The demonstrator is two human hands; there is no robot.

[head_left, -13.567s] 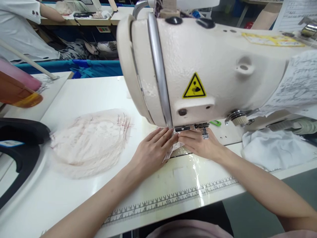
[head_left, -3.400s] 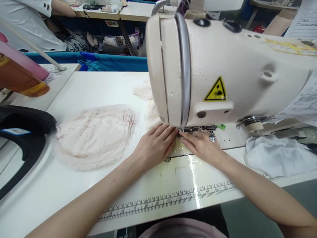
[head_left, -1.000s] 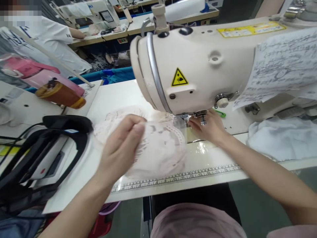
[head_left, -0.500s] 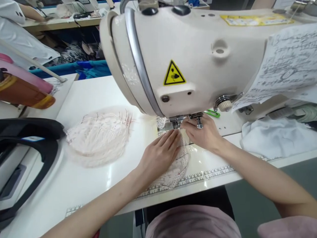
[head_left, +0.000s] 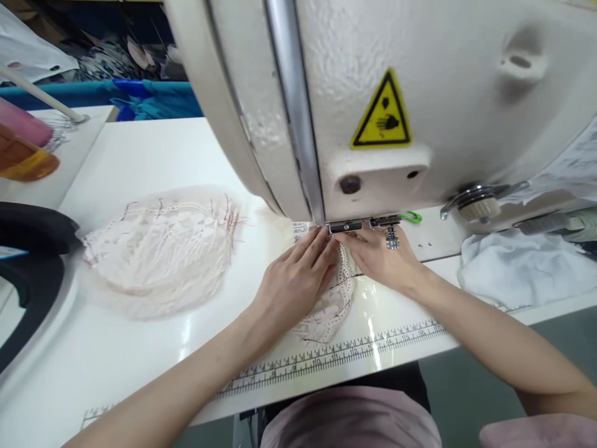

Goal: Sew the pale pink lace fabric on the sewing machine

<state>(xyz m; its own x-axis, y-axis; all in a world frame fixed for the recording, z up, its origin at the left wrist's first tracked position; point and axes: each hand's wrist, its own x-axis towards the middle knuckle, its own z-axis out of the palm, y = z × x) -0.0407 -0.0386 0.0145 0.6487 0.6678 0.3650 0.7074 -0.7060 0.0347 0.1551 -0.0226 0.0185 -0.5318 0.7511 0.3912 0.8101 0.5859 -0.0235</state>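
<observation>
A lace piece (head_left: pixel 342 292) with dark stitch lines lies under the head of the sewing machine (head_left: pixel 261 112). My left hand (head_left: pixel 298 280) rests flat on it, fingers stretched out and close together, tips near the presser foot area. My right hand (head_left: pixel 385 258) is at the lace's right edge by the needle, its fingers bent and closed on the edge. Its fingertips are partly hidden behind the metal attachment (head_left: pixel 392 236). The needle itself is hard to make out.
More pale lace pieces (head_left: pixel 163 249) with loose red threads lie to the left. A black curved object (head_left: pixel 41 261) is at the left edge. Green thread snips (head_left: pixel 410 216) and white cloth (head_left: pixel 522 267) are to the right. A ruler strip (head_left: pixel 326 361) runs along the front edge.
The view has come closer to the machine. The lace under my left hand has slid away from me, and its near end is now off the ruler strip. Both hands stay by the needle.
</observation>
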